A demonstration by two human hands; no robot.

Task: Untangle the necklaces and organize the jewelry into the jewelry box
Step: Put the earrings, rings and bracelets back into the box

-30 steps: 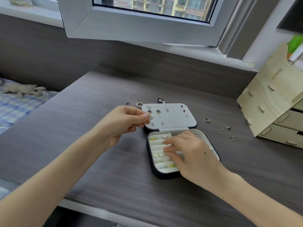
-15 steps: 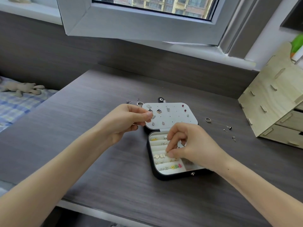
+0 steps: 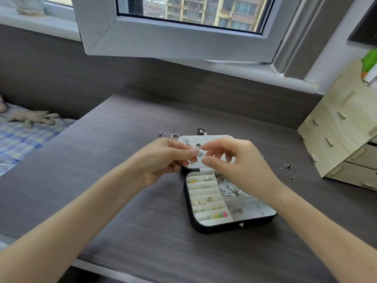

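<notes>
Black casing enclosed the jewelry box [image 3: 224, 228], which lay open on the bench [image 3: 122, 201] with its white lid panel [image 3: 218, 139] folded flat on the far side. Both hands hovered over that panel, clear of the box's base.

The left hand [image 3: 161, 160] had its fingers curled and its thumb pressed against the forefinger. Whether a small part was pinched there could not be determined. The right hand [image 3: 240, 166] was curled narrow, thumb and forefinger slightly apart, with nothing visible between them.

Governing relation: a small sparkling earring [image 3: 200, 154] sat directly between the two sets of fingertips, just beside the left thumb and just left of the right thumb. It could not be established whether the earring was mounted on the panel or held off it. Both hands were about equally near. The right hand's parted thumb and forefinger faced it from the right.

Judgement: the step in hand was probably seating or removing this earring at the panel. Any approach should be short and sideways, not downward.

In the base, ring rolls [image 3: 202, 193] held several earrings, and silver bangles [image 3: 229, 188] occupied the upper right compartment. A loose ring [image 3: 175, 136] lay beyond the left hand, and studs [image 3: 287, 166] lay to the right, well apart from the box. No tangled necklace could be identified.
</notes>
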